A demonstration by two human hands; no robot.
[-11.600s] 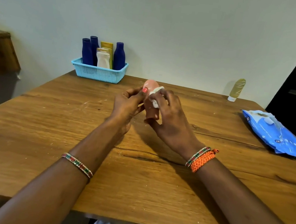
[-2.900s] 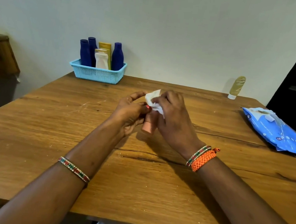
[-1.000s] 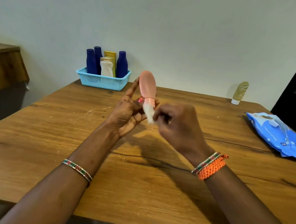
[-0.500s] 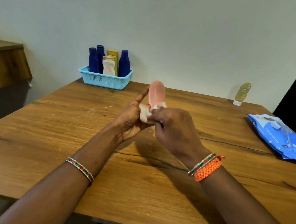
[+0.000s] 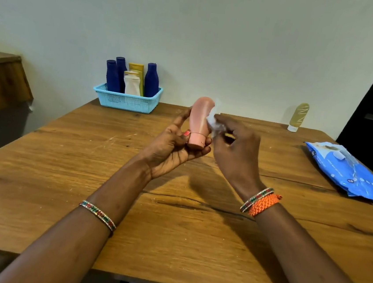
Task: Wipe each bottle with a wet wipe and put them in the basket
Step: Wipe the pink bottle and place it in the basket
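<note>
My left hand holds a pink bottle by its cap end, cap down, above the middle of the wooden table. My right hand pinches a crumpled white wet wipe against the bottle's right side. A light blue basket stands at the table's far left edge with several bottles in it: three dark blue, a yellow one and a white one. A yellow-green bottle stands cap down at the far right, against the wall.
A blue pack of wet wipes lies at the table's right edge. A wooden cabinet stands left of the table. A dark doorway is at the far right. The wall runs right behind the basket.
The wipe has moved from the bottle's cap end up to the right side of its body. My left hand has shifted its grip down to the cap.
</note>
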